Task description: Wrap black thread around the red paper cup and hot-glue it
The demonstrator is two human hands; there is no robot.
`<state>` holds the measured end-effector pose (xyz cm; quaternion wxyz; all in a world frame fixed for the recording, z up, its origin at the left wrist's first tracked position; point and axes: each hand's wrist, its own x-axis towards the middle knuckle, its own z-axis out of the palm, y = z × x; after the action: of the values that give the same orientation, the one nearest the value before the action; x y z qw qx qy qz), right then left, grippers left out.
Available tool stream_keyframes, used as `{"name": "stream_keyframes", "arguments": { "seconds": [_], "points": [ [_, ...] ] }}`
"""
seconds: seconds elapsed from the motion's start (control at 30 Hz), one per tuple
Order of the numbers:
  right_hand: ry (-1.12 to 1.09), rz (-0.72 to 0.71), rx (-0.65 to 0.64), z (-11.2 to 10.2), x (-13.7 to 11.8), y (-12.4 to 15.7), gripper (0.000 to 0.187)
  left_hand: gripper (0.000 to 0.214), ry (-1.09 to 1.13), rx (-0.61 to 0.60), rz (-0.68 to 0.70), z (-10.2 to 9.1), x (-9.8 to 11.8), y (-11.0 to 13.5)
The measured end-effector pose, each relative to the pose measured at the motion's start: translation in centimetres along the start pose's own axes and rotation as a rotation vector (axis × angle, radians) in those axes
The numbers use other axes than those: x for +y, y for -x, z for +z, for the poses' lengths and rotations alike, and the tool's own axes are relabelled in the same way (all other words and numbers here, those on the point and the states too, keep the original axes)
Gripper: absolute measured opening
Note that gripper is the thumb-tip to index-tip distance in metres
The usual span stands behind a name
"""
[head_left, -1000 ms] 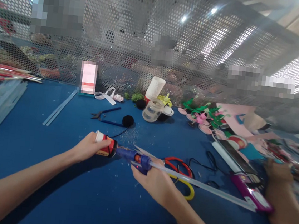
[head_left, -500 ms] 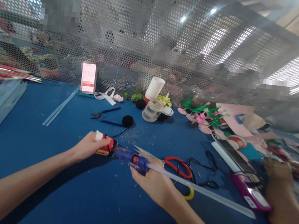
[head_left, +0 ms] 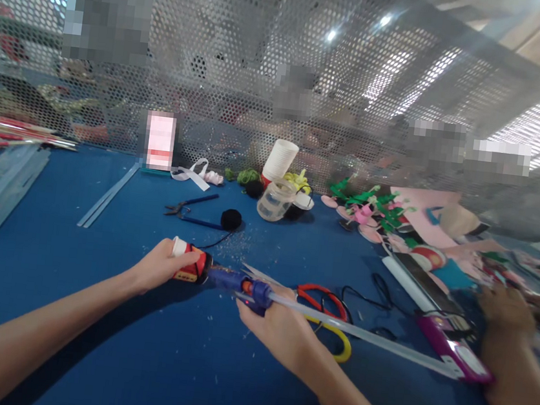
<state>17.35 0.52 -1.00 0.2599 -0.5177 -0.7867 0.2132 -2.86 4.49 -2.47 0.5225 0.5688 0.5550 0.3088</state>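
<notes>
My left hand (head_left: 160,264) is closed around a small paper cup (head_left: 188,275) lying on its side, its wall covered in red and black with a yellowish patch. In my right hand (head_left: 282,327) is a blue glue gun (head_left: 229,280), its nozzle end at the cup's dark end; whether they touch I cannot tell. A long translucent glue stick (head_left: 371,337) sticks out of the gun's back towards the right. From the cup's side a black strand runs to a ball of black yarn (head_left: 231,219). Scissors with a red handle (head_left: 321,293) and a yellow handle loop (head_left: 345,349) lie beyond and beneath the right hand.
Pliers (head_left: 186,209) lie behind the cup. A clear plastic jar (head_left: 274,201) and stacked white cups (head_left: 282,158) stand by the mesh partition (head_left: 248,50). Glue sticks (head_left: 1,191) are piled left. At right, another person's hand (head_left: 506,307) is near a purple device (head_left: 453,350).
The glue gun has shifted slightly right, and the rear end of its glue stick has swung up a little, showing more of the yellow handle. The cup stays almost in place.
</notes>
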Motion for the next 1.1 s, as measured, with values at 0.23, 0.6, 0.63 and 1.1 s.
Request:
{"name": "stream_keyframes", "arguments": {
  "seconds": [0.23, 0.6, 0.63, 1.1],
  "points": [
    [0.070, 0.072, 0.028, -0.3, -0.1, -0.8, 0.014, 0.031, -0.103, -0.058, 0.069, 0.1, 0.5, 0.5],
    [0.041, 0.175, -0.001, -0.1, 0.0, -1.7, 0.015, 0.032, -0.260, -0.042, 0.118, 0.3, 1.2, 0.8],
    [0.035, 0.176, -0.007, -0.1, 0.0, -1.7, 0.016, 0.032, -0.267, -0.040, 0.119, 0.3, 1.2, 0.8],
    [0.027, 0.029, -0.020, -0.9, -0.7, -0.2, 0.009, 0.031, -0.089, -0.029, 0.048, 0.0, 0.1, 0.3]
  ]
}}
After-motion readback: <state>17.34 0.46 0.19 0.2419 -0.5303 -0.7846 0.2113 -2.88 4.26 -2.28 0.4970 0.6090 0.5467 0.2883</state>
